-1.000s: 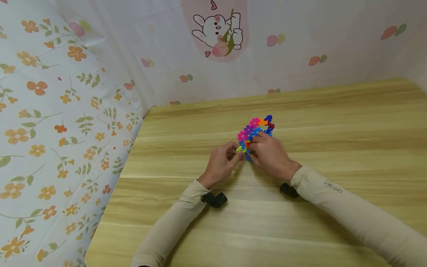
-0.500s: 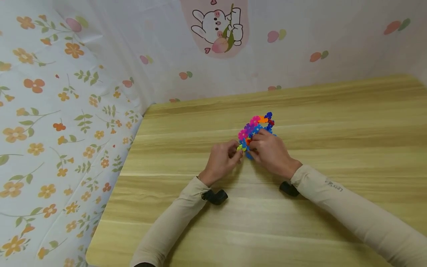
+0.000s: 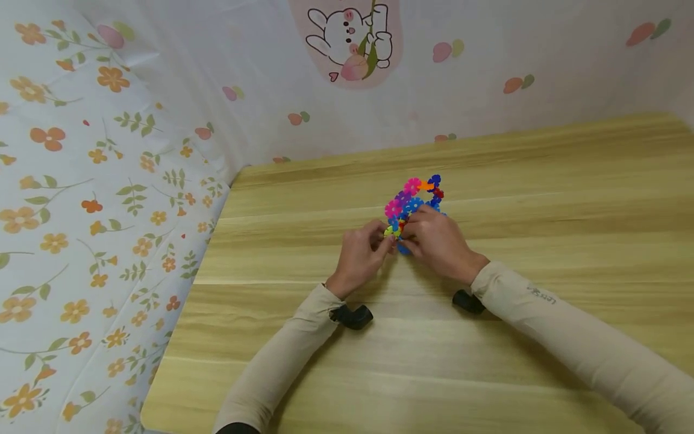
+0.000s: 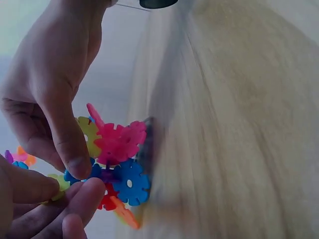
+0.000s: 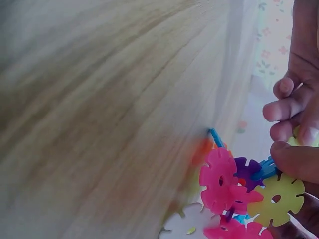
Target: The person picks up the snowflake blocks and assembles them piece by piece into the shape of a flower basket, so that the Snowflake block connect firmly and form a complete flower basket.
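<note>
An openwork cluster of interlocking snowflake discs (image 3: 403, 199) in pink, purple, blue, orange and red rises from the table in the head view. My left hand (image 3: 359, 258) pinches a yellow-green snowflake disc (image 4: 59, 186) between thumb and fingers at the cluster's near left side. My right hand (image 3: 441, 246) grips the cluster from the right, its thumb by a blue disc next to the yellow-green one. Several of its fingers are hidden behind the discs. From the right wrist view, pink discs (image 5: 219, 179) and a larger yellow disc (image 5: 277, 200) hang below the right thumb.
The wood-grain table (image 3: 488, 374) spreads around both hands. A printed curtain (image 3: 477, 72) hangs along its back edge, and a flowered cloth (image 3: 108, 241) along the left. Black wrist devices (image 3: 355, 316) stick out beneath both cuffs.
The head view has tilted slightly, so the wall print sits higher in it. Both hands keep their hold with only tiny finger shifts.
</note>
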A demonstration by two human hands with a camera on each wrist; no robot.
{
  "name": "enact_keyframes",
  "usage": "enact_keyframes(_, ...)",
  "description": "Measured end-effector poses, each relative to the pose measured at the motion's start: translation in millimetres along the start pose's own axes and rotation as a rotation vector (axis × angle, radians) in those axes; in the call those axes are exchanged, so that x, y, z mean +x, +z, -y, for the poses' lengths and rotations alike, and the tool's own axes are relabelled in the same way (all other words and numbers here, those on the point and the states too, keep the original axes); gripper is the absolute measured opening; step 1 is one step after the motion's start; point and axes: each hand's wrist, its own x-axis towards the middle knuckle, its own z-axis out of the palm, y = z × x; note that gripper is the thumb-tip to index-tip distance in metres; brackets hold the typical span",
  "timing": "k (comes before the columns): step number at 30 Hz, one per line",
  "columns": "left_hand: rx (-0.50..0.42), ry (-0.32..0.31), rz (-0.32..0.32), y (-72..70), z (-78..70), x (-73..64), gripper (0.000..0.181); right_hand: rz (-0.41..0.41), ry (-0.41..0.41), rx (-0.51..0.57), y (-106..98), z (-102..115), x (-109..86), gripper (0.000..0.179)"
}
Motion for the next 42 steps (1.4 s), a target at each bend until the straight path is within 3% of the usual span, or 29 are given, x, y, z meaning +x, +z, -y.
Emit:
enact_keyframes(7, -0.033, 0.003, -0.021, 3.7, 0.2, 0.2, 0.008, 0.015, 0.035, -0.005, -4, 1, 3.3, 0.016)
enact_keyframes(14, 0.021, -0.003, -0.052, 4.9, 1.4, -0.1, 0.013, 0.039, 0.079, -0.113, -4, 5, 5.9, 0.018)
enact_keyframes(21, 0.025, 0.003, -0.043, 6.3, 6.3, 1.3, 0.018, 0.02, 0.044, -0.076, 2, 4, 9.2, 0.015)
enact_keyframes(32, 0.353, 0.12, -0.049, 1.7, 2.4, 7.6, 0.032, -0.08, -0.016, -0.003, 11, 4, 10.8, 0.017)
enact_keyframes(42, 0.197, 0.04, -0.014, 4.6, 2.2, 15.8, 0.03, -0.165, -0.068, 0.021, 17, 0, 12.0, 0.024)
